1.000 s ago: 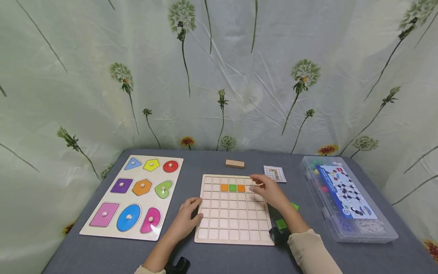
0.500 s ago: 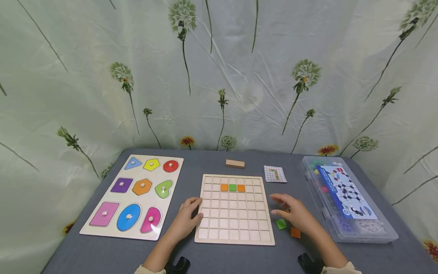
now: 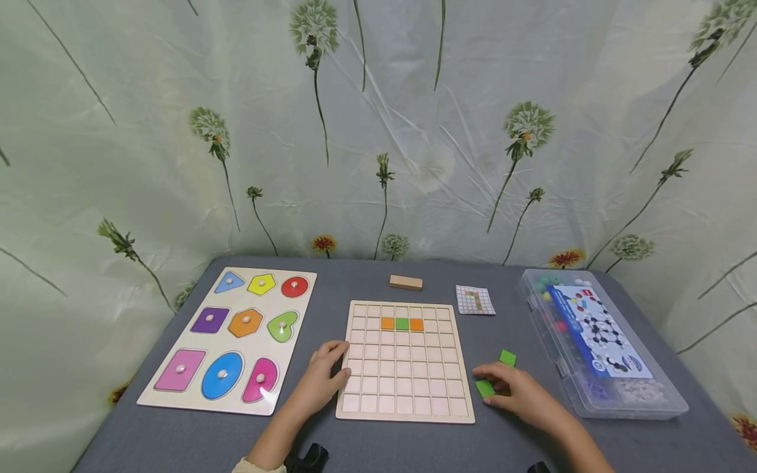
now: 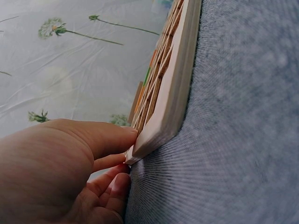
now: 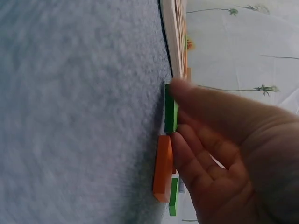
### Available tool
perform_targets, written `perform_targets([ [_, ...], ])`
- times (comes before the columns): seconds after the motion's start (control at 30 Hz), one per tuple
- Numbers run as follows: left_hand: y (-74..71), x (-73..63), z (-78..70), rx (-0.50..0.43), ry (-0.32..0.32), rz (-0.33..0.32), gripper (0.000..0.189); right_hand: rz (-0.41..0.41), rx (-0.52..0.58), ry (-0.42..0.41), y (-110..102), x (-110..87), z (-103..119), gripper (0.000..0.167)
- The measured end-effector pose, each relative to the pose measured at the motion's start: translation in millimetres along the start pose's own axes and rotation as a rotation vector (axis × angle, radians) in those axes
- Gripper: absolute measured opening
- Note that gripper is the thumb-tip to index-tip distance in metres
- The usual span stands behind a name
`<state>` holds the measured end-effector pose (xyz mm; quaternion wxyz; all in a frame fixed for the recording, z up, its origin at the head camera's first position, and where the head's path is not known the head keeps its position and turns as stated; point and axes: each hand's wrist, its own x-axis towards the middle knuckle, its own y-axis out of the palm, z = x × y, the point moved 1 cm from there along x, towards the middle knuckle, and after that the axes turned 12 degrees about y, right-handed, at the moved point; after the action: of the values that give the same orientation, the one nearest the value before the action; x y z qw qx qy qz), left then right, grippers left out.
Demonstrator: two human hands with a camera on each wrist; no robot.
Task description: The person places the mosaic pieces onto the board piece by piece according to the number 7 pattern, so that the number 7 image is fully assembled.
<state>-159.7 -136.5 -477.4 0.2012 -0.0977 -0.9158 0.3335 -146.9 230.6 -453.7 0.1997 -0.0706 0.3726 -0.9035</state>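
My left hand (image 3: 324,380) touches the left edge of a wooden grid board (image 3: 402,420) with relaxed fingers; in the left wrist view, the thumb (image 4: 114,138) lies against the board's rim (image 4: 175,98). Two orange tiles with a green tile (image 3: 402,324) between them sit in one row near the board's far side. To the right of the board, my right hand (image 3: 523,393) pinches a green tile (image 3: 485,389) between thumb and fingertips, flat on the table. Beyond the hand lies another green tile (image 3: 507,357). An orange tile (image 5: 162,168) beside the fingers shows only in the right wrist view.
A pattern card (image 3: 475,300) and a small wooden block (image 3: 406,282) lie behind the board. At left is a shape puzzle (image 3: 221,341) with knobbed pieces. A clear plastic case (image 3: 627,401) stands at right, and a flowered curtain (image 3: 378,131) hangs behind the table.
My right hand has moved from over the board's far right, back toward me and right, down to the loose tiles, and now pinches a green one. The left hand has stayed put.
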Motion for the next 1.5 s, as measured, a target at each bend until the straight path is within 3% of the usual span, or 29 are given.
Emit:
perform_targets([
  [0.17,0.1,-0.2,0.4,-0.001,0.000,0.001,0.046,-0.074,-0.056,-0.101,1,-1.8,0,0.031],
  [0.33,-0.2,-0.2,0.1,0.001,-0.004,-0.001,0.046,-0.105,-0.122,-0.004,0,-1.0,1,0.021],
  [0.53,-1.0,0.2,-1.5,-0.006,-0.010,0.001,0.046,-0.094,-0.091,0.102,-3,7.4,10,0.022],
  [0.97,-1.4,-0.3,-1.5,-0.007,-0.009,-0.004,0.046,-0.223,-0.040,0.034,-1,63.9,62,0.030],
  [1.07,-1.2,-0.3,-1.1,-0.007,-0.007,-0.003,0.046,-0.230,-0.019,0.019,6,79.9,65,0.030],
  [1.23,-0.8,-0.1,-1.2,-0.004,-0.004,-0.003,0.046,-0.210,0.033,0.087,22,100.2,58,0.030],
  [1.4,-0.8,0.0,-1.5,-0.004,0.001,-0.005,0.046,-0.159,0.042,0.163,34,109.5,47,0.025],
  [1.5,-1.2,-0.2,-1.1,-0.004,0.002,-0.007,0.046,-0.132,0.020,0.160,38,111.3,43,0.023],
])
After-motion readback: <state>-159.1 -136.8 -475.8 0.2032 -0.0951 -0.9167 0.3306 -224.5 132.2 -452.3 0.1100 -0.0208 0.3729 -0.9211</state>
